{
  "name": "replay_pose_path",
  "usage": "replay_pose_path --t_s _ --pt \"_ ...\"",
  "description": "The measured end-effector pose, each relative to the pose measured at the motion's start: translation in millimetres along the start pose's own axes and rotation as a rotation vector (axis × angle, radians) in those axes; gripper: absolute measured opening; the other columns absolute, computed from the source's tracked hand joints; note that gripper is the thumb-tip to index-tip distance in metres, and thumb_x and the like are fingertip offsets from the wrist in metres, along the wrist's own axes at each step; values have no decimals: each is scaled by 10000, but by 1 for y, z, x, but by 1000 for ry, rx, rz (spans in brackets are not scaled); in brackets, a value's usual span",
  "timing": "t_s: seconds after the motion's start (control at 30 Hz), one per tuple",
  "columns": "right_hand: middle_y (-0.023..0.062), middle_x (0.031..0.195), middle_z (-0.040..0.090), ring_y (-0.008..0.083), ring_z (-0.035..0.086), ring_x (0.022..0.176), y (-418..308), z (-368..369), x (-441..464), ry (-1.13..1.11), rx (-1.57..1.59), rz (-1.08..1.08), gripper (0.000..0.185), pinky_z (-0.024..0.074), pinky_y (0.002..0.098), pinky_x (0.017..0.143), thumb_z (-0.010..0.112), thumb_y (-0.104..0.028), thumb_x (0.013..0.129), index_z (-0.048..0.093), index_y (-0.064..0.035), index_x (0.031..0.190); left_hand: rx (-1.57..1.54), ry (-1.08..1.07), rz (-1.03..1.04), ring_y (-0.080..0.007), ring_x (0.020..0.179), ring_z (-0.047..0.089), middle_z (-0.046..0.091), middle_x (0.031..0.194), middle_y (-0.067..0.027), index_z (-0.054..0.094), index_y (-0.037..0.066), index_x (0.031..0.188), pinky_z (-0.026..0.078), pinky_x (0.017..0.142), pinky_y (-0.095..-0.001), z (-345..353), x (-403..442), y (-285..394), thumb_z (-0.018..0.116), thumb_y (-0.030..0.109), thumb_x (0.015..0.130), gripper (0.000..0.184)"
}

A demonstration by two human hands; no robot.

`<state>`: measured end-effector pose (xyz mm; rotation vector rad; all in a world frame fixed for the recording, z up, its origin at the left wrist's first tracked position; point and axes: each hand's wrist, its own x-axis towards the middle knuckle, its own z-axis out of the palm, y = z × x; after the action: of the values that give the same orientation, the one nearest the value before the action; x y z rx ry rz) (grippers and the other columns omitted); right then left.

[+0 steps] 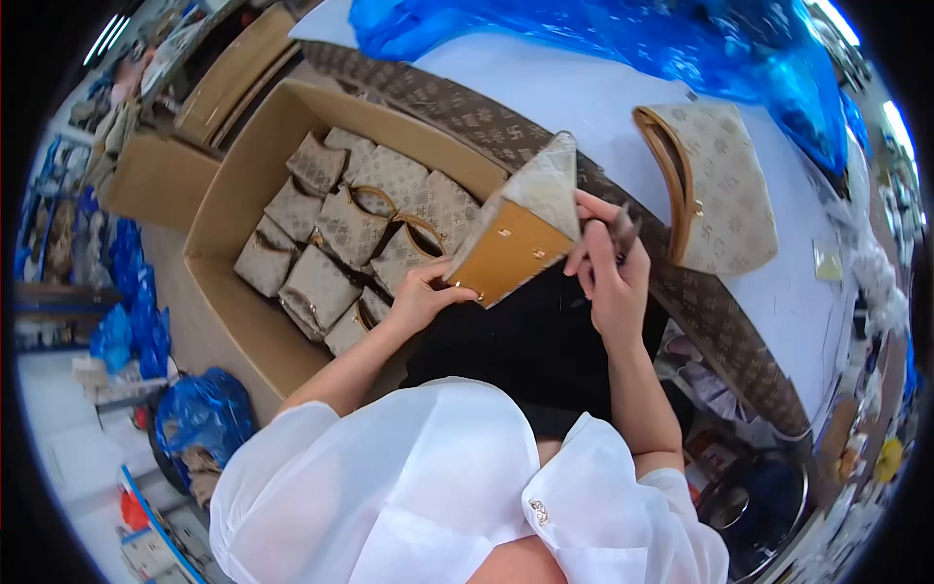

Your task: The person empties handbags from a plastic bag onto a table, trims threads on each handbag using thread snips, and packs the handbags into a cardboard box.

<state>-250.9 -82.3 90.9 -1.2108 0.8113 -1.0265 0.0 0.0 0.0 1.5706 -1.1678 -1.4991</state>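
My left hand (428, 297) grips the lower edge of a beige patterned handbag (511, 243), thumb on its tan base. The bag is tilted so that the base, with small gold metal studs, faces me. At the bag's other side is my right hand (613, 273), its fingers curled around a small dark metal tool (626, 230) that looks like thread snips. These fingers are close to the bag's edge; whether they touch it I cannot tell. A second patterned handbag (725, 190) with a brown-trimmed opening lies on the white table to the right.
An open cardboard box (229, 243) on the left holds several similar bags. Brown patterned material (710, 302) runs along the edge of the white table (603, 97). Blue plastic sheeting (623, 39) lies at the back. A blue plastic bag (206, 414) stands at lower left.
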Motion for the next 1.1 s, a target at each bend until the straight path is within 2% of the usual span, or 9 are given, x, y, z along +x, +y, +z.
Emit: replay_pose_path --t_s 0.07,0.1,0.2,0.4,0.67,0.77,0.83,0.93,1.1 --pt "67 1113 575 30 545 742 -1 4 -5 90 71 16 383 455 166 589 586 -166 947 503 -6 1285 347 345 387 -284 1032 648 627 1247 -96 648 42 1183 547 802 -354 11 -17 17 759 134 794 415" --pt "69 1133 568 39 542 740 -20 -22 -16 87 -153 64 381 455 168 598 610 -105 919 511 0 1271 140 393 341 -284 1032 648 627 1247 -96 648 42 1183 547 802 -354 69 -6 -6 759 134 794 415" --pt "66 1147 557 52 537 736 11 13 1 2 -138 -41 411 452 171 612 659 -18 861 528 8 1250 268 537 530 -259 939 657 644 1187 -122 669 21 1131 533 766 -311 30 -15 -12 801 146 743 429" --pt "49 1093 533 68 536 740 -2 -7 8 44 -302 -317 497 431 183 629 768 57 733 596 7 1196 380 149 581 -308 892 659 668 1075 -143 683 21 1071 540 763 -348 32 -33 13 825 243 709 448" --pt "47 966 557 72 516 615 -11 7 9 -161 -80 -291 201 398 215 513 749 -42 781 714 11 971 224 -144 565 -295 871 657 665 971 -141 680 -13 969 523 717 -355 34 -51 31 818 217 732 357" --pt "54 902 577 82 523 603 -7 15 -1 -172 -135 -371 131 396 224 499 732 -35 796 731 -1 923 230 392 1079 -288 945 640 653 986 -124 649 20 1005 497 798 -386 25 -50 47 822 252 724 404" --pt "52 809 587 101 543 602 -3 22 -7 -76 -300 -565 117 423 223 518 732 -5 780 731 -12 896 159 554 1277 -282 1009 617 640 1009 -112 601 56 1041 460 872 -440 40 -38 84 827 279 702 465" --pt "56 757 592 110 551 592 7 21 -8 25 -401 -686 96 431 226 512 729 12 774 727 -17 866 627 359 1019 -275 1016 612 643 1066 -112 576 57 1100 444 896 -439 60 -37 130 808 191 710 472" --pt "48 719 567 108 521 564 9 4 -11 174 -374 -614 38 385 224 480 678 -10 832 710 -1 850 576 309 972 -278 1000 633 671 1041 -127 620 26 1078 469 883 -407 71 -18 122 769 100 725 390"
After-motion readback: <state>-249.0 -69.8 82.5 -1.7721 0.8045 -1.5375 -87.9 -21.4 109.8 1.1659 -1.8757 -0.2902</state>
